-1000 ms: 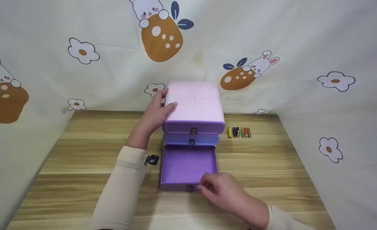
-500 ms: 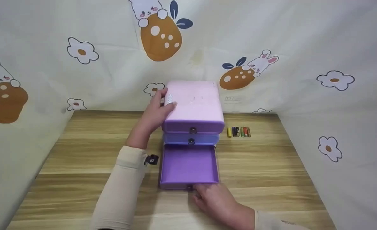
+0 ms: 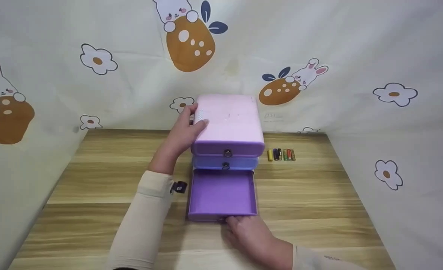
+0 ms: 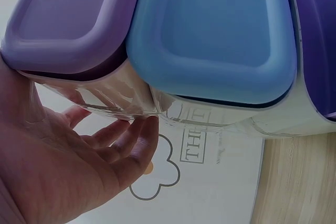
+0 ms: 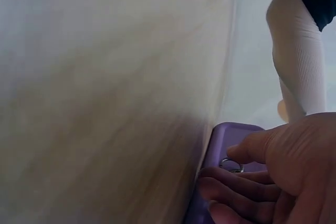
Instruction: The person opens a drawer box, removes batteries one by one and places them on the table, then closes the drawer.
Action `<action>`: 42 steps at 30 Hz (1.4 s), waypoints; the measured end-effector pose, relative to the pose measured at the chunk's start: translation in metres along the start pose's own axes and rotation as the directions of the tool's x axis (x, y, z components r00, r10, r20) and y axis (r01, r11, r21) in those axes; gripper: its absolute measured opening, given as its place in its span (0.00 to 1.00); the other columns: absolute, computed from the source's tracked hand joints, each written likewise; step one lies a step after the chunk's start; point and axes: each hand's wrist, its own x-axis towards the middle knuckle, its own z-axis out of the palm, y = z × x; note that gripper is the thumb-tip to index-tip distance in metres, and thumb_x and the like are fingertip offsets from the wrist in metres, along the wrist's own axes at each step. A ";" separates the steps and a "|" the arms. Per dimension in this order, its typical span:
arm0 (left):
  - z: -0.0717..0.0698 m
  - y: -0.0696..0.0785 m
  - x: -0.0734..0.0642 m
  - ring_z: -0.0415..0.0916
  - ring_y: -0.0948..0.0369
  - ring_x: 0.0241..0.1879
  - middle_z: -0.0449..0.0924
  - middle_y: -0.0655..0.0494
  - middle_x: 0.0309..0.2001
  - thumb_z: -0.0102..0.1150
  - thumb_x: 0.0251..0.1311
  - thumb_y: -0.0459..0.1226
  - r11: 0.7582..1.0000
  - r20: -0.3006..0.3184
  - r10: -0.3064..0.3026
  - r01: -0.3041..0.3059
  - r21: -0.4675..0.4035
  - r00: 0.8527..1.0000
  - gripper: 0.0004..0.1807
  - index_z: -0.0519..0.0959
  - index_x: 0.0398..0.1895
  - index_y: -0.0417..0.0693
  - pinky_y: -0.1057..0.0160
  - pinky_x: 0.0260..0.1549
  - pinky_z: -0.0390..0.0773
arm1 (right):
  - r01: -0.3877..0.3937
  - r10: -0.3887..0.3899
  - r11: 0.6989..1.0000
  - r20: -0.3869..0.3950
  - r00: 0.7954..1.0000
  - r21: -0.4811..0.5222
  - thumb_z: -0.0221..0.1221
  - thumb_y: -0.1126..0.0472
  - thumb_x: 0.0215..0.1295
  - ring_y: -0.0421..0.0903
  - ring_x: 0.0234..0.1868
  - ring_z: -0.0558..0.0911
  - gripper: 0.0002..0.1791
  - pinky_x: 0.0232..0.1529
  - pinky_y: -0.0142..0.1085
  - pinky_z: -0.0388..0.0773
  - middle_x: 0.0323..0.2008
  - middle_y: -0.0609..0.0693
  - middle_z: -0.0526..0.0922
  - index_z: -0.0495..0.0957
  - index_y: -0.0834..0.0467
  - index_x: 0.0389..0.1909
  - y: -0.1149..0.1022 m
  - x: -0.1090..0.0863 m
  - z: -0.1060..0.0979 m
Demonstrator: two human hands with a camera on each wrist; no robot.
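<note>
A small chest of drawers [image 3: 229,120] has a pink top, with purple and blue drawer fronts one above the other. Its bottom purple drawer [image 3: 223,195] stands pulled out, with nothing lying inside. My left hand [image 3: 186,129] holds the chest's upper left side, thumb on top. In the left wrist view, bent fingers [image 4: 139,148] reach along the side wall beside the upper drawers. My right hand [image 3: 253,234] is at the open drawer's front. In the right wrist view, thumb and fingers curl about the metal ring pull [image 5: 231,165], which shows between them.
Several small batteries [image 3: 281,155] lie in a row on the wood-grain table [image 3: 311,198], right of the chest. A cloth backdrop [image 3: 131,82] with rabbits and flowers rises behind and at both sides. A black strap piece [image 3: 179,186] sits at the left cuff.
My right hand has moved lower and slightly left, from above the drawer's front rim to its ring pull. The left hand, chest and batteries stay in place.
</note>
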 end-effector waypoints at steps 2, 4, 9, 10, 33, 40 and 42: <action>0.000 0.001 0.000 0.68 0.46 0.77 0.58 0.46 0.85 0.61 0.78 0.50 1.000 -0.001 -0.001 0.001 0.001 1.000 0.42 0.57 0.89 0.53 0.46 0.75 0.70 | -0.024 0.024 0.999 0.014 1.000 0.033 0.78 0.59 0.56 0.45 0.20 0.75 0.18 0.23 0.41 0.73 0.19 0.42 0.76 0.74 0.50 0.23 0.000 0.000 0.000; 0.001 0.001 0.000 0.67 0.46 0.77 0.58 0.46 0.85 0.61 0.78 0.50 1.000 -0.003 -0.003 0.003 0.001 1.000 0.42 0.57 0.89 0.53 0.46 0.76 0.70 | -0.061 0.056 0.995 0.068 0.996 0.084 0.77 0.59 0.58 0.44 0.22 0.76 0.14 0.24 0.40 0.75 0.21 0.42 0.79 0.79 0.51 0.26 0.000 0.001 -0.004; 0.001 0.001 0.001 0.67 0.46 0.77 0.58 0.47 0.86 0.60 0.79 0.51 1.000 -0.003 -0.009 0.009 0.006 1.000 0.42 0.56 0.89 0.54 0.45 0.76 0.70 | -0.178 0.130 0.959 0.216 0.968 0.222 0.74 0.61 0.61 0.36 0.26 0.77 0.07 0.28 0.33 0.77 0.25 0.38 0.81 0.87 0.55 0.38 0.001 0.005 -0.013; 0.001 0.001 0.001 0.67 0.46 0.77 0.58 0.47 0.86 0.60 0.79 0.51 1.000 -0.003 -0.010 0.010 0.006 1.000 0.42 0.56 0.89 0.55 0.45 0.76 0.70 | -0.190 0.135 0.952 0.227 0.964 0.239 0.74 0.62 0.61 0.35 0.26 0.76 0.07 0.28 0.32 0.77 0.25 0.37 0.81 0.88 0.56 0.39 0.001 0.006 -0.014; 0.001 0.002 -0.001 0.65 0.46 0.79 0.56 0.46 0.86 0.60 0.79 0.51 1.000 0.002 -0.009 0.009 0.015 1.000 0.43 0.55 0.89 0.53 0.45 0.78 0.67 | 0.188 -0.184 0.964 0.036 0.982 -0.189 0.75 0.52 0.64 0.42 0.18 0.74 0.16 0.14 0.35 0.60 0.21 0.42 0.77 0.80 0.54 0.42 -0.010 0.013 0.003; 0.001 0.004 -0.001 0.63 0.46 0.81 0.55 0.48 0.87 0.59 0.79 0.52 0.999 0.001 -0.034 0.034 0.025 0.999 0.42 0.55 0.90 0.55 0.45 0.79 0.65 | 0.202 -0.190 0.950 0.070 0.979 -0.237 0.74 0.53 0.64 0.41 0.16 0.72 0.16 0.13 0.35 0.60 0.19 0.42 0.75 0.76 0.53 0.40 -0.010 0.019 0.006; 0.001 0.004 -0.001 0.63 0.46 0.80 0.54 0.48 0.87 0.59 0.80 0.52 0.999 0.006 -0.036 0.036 0.022 0.999 0.42 0.54 0.90 0.56 0.44 0.79 0.65 | 0.215 -0.200 0.942 0.084 0.976 -0.258 0.74 0.56 0.63 0.41 0.16 0.71 0.15 0.13 0.35 0.59 0.18 0.42 0.74 0.76 0.53 0.40 -0.010 0.020 0.006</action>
